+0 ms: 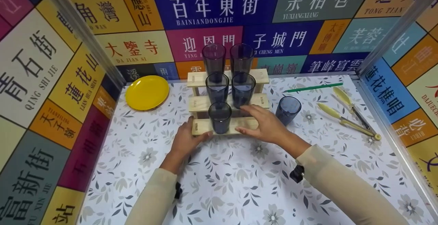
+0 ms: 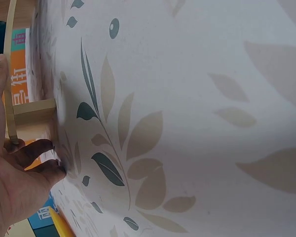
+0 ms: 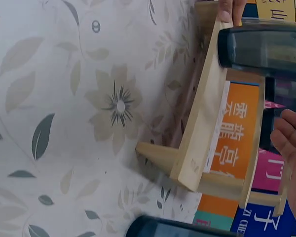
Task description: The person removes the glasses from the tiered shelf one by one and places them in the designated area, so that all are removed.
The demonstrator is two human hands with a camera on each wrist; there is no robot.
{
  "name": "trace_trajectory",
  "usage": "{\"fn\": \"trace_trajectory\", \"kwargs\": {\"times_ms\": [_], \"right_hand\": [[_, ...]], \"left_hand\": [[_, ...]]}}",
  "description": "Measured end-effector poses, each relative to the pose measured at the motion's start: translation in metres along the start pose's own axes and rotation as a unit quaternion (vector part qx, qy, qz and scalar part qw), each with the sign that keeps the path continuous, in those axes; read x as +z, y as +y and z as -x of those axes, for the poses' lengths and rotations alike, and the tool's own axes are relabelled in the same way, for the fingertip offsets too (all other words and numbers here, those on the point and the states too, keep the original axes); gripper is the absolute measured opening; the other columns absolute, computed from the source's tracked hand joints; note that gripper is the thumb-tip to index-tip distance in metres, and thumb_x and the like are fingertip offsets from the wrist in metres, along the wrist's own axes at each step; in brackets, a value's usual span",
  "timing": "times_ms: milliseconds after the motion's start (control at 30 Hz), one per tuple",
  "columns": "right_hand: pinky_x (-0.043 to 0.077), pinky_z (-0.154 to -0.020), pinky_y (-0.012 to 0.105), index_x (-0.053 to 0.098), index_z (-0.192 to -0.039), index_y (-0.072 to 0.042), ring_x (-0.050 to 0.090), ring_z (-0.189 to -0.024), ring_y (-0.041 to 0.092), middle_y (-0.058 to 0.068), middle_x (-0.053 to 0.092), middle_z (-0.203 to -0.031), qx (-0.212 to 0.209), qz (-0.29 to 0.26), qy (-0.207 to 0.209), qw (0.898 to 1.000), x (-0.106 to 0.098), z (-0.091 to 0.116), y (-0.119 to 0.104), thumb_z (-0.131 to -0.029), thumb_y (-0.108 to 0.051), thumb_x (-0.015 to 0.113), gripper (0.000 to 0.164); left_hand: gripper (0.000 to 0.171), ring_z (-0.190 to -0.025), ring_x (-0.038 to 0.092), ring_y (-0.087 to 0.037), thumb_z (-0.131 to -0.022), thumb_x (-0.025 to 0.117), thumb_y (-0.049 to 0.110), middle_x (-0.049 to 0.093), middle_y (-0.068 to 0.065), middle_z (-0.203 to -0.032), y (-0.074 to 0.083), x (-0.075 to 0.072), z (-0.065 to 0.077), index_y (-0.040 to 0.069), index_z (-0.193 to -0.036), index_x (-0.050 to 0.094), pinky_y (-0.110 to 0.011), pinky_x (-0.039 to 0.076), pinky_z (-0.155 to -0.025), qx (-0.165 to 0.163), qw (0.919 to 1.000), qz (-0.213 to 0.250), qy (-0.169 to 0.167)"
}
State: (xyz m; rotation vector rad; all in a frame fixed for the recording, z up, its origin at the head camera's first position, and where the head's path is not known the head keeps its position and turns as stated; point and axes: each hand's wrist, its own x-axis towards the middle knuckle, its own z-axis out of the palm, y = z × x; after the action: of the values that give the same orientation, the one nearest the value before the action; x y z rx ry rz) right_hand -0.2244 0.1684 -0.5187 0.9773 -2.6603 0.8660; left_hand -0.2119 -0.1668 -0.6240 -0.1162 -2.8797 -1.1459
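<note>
A three-step wooden rack (image 1: 202,105) stands on the table with dark tinted glasses on it. Two tall glasses (image 1: 214,59) occupy the back step, two more (image 1: 243,90) the middle one, and a single glass (image 1: 220,117) is on the left half of the front step. My left hand (image 1: 186,137) grips the front step's left end, thumb along its front edge and fingers around the end. Over the front step's right part hovers my right hand (image 1: 265,124), fingers spread, holding nothing. Another glass (image 1: 288,110) stands on the table just beyond it.
A yellow plate (image 1: 147,92) lies at the back left. On the right are a green pencil (image 1: 313,87) and yellow-tipped tongs (image 1: 352,120). Lettered panels (image 1: 212,4) wall the table at the back and both sides. The tablecloth (image 1: 236,184) is flower-patterned.
</note>
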Motion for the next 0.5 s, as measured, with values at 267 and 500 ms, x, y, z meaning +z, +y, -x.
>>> {"fn": "trace_trajectory", "kwargs": {"times_ms": [267, 500], "right_hand": [[0.057, -0.112, 0.062, 0.054, -0.162, -0.007, 0.069, -0.135, 0.043, 0.018, 0.068, -0.153, 0.010, -0.030, -0.009, 0.999, 0.015, -0.010, -0.015, -0.093, -0.049, 0.089, 0.088], [0.055, -0.114, 0.061, 0.051, -0.165, -0.007, 0.066, -0.138, 0.045, 0.021, 0.065, -0.155, 0.013, -0.039, 0.003, 0.999, 0.027, -0.018, -0.022, -0.094, -0.052, 0.088, 0.092]], "left_hand": [[0.091, -0.105, 0.069, -0.030, -0.089, 0.088, 0.062, 0.073, -0.014, -0.118, 0.000, -0.002, 0.001, 0.013, -0.157, 0.053, -0.054, 0.057, -0.093, -0.001, 0.9997, 0.022, 0.004], [0.095, -0.110, 0.070, -0.030, -0.089, 0.087, 0.064, 0.073, -0.015, -0.125, 0.002, -0.002, 0.001, 0.015, -0.161, 0.050, -0.054, 0.056, -0.097, -0.008, 0.9996, 0.026, 0.001]]}}
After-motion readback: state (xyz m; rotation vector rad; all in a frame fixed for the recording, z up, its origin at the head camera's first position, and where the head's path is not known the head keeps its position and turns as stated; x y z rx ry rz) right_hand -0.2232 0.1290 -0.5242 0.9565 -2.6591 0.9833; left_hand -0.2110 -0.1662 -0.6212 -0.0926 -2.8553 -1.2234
